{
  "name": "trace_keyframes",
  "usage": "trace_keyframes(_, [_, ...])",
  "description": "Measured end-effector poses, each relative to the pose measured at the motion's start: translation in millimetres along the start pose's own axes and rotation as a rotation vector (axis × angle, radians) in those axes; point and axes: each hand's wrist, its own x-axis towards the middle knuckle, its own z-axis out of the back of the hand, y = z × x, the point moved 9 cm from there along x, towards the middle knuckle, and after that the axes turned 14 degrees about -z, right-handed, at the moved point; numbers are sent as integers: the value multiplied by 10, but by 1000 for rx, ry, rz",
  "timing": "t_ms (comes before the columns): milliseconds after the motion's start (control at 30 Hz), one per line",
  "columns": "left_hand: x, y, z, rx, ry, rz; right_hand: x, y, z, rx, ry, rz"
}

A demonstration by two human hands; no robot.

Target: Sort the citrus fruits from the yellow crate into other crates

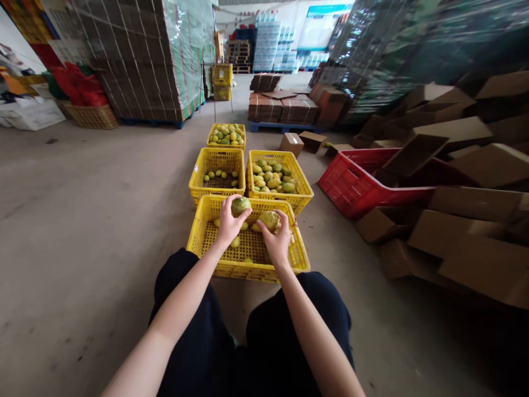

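Observation:
My left hand (pixel 232 220) is closed around a greenish mango (pixel 241 207), raised above the near yellow crate (pixel 248 270). A yellower mango (pixel 269 221) sits in the grip of my right hand (pixel 278 237), a little to the right and lower. Both hands are over the crate, with the two fruits apart. Inside that crate a few mangoes (pixel 235 242) lie scattered on the slatted bottom, some of them partly hidden by my hands.
Beyond stand a yellow crate (pixel 217 193) with several mangoes, a fuller crate (pixel 303 190) to its right, and another full crate (pixel 210 144) behind. At right are a red crate (pixel 351 187) and heaped cardboard boxes (pixel 475 259). A wrapped pallet stack (pixel 136 71) stands back left.

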Motion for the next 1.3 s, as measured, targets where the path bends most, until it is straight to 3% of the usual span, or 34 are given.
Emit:
trace_keyframes(100, [-29,-155,-25,60,71,-114,-75,148,7,-33,-12,124])
trace_keyframes(233, [-68,-309,-90,155,187,-217,-140,228,-20,-58,-9,174])
trace_keyframes(433, [-83,-335,-50,92,155,-190,-167,191,-81,-2,25,192])
trace_keyframes(567, [-82,-167,-41,-54,142,-5,-60,29,-140,105,120,-16])
trace_keyframes(700, [-71,-73,-58,-243,149,184,-27,-105,-291,359,327,-328])
trace_keyframes(833, [-119,-25,-127,-415,188,381,-69,-153,-402,526,462,-525])
trace_keyframes(1067, [-302,125,-157,-460,146,485,-163,-203,-553,480,648,-596])
trace_keyframes(1133, [-357,211,-142,-510,68,518,-189,-249,-579,498,642,-651])
trace_keyframes(1300, [-334,310,-117,-662,-106,459,-162,-350,-528,721,428,-757])
